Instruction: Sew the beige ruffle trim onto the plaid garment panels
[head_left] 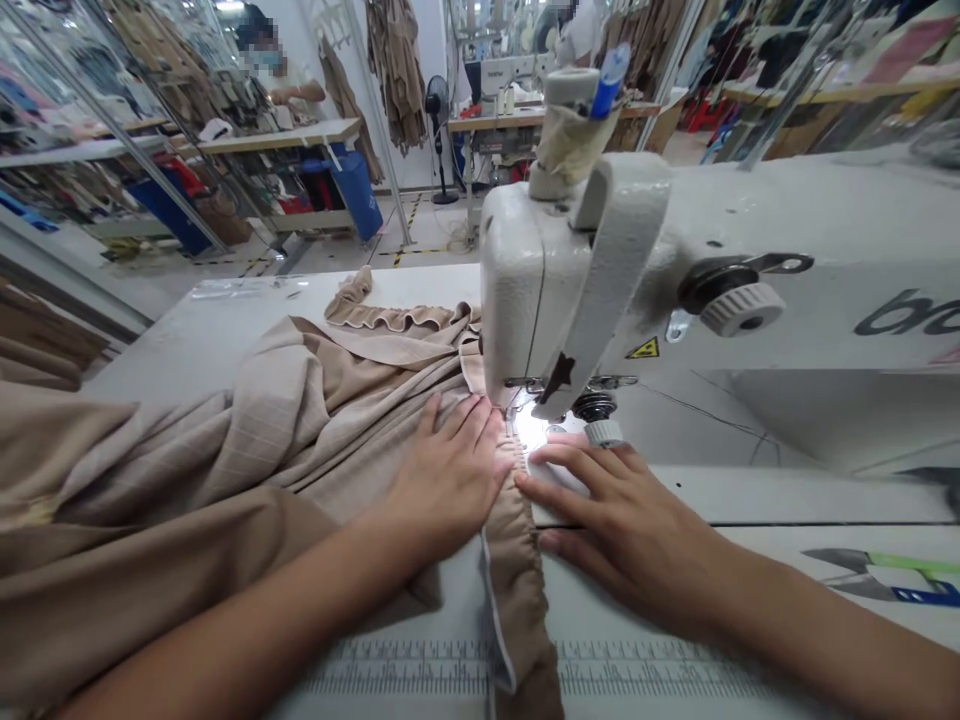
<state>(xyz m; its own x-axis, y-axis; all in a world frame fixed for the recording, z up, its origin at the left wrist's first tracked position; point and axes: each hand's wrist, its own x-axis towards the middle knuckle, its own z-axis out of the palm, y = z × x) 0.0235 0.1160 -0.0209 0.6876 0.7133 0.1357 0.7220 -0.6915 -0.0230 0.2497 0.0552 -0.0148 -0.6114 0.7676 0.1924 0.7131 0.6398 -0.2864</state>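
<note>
The person's left hand (454,480) lies flat with fingers spread, pressing down the cloth just left of the needle area of the white metal sewing machine (720,230); it pinches nothing visibly. The right hand (626,525) is loosely open, its fingertips at the right edge of a gathered tan fabric strip with a white edge (517,580). That strip runs between the hands, from beneath the machine's needle area toward the near side, crossing printed ruler markings (405,668). A large, rumpled beige cloth with faint pale lines (277,410) spreads left of the machine, partly under the left hand and forearm; a ruffled tan band (409,318) lies beyond it. Right of the machine's needle area, nearer the person, rest grey-bladed snips with green and blue handles (885,580). Beyond the machine, to its left, stands a tall blue plastic bin (358,195), its contents hidden.
</note>
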